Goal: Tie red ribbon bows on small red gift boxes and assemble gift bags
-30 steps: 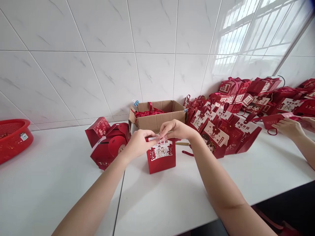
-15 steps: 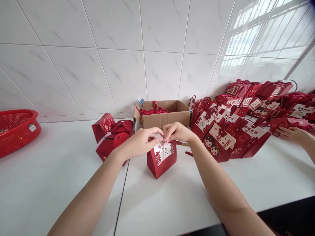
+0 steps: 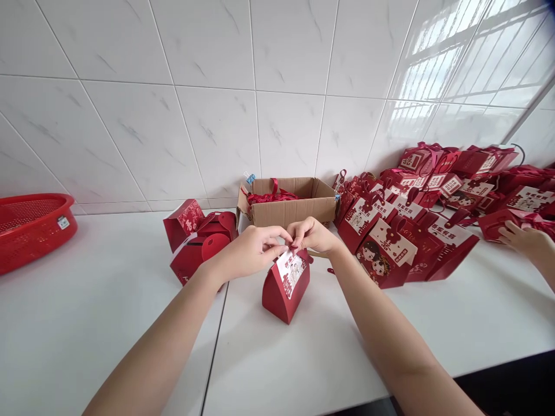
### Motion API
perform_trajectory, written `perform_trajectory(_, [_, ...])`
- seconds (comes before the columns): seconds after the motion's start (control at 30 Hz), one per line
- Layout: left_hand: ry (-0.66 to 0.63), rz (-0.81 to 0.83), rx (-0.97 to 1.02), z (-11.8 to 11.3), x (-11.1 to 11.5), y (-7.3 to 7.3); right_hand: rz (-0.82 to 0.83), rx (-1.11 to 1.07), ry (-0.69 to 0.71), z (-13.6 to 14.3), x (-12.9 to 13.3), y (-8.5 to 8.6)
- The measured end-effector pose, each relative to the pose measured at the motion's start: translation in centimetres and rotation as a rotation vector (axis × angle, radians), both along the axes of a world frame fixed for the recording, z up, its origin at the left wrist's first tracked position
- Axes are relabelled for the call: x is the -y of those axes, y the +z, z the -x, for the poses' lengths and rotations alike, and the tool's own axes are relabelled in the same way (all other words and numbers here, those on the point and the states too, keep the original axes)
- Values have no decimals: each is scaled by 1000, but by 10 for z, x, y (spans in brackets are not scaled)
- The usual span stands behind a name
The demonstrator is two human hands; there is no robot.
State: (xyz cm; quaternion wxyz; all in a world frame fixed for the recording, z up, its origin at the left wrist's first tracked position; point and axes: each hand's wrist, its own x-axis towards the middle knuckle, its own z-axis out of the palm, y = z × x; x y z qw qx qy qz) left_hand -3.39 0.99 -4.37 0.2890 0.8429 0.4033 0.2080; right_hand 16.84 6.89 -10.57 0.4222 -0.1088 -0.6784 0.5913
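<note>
Your left hand (image 3: 255, 249) and right hand (image 3: 314, 236): fingertips pinching the top of one upright red gift box (image 3: 287, 292), apparently steadying its closure.

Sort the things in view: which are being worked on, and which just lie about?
Being worked on:
small red box
left hand and right hand, at its top

Lying about:
red basket
cardboard box
red boxes at left
red boxes at right

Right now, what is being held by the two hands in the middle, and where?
A red, peaked paper gift box, pinched at its top by the left hand and right hand.
</note>
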Motion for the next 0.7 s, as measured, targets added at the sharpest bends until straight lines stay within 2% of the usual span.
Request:
perform_trajectory(0.23, [-44,-117,70,-6,-6,-7,-7,15,37,-1,-5,-4])
perform_trajectory(0.7, [-144,-16,231,-6,-18,-13,-8,31,112,4,-7,-8])
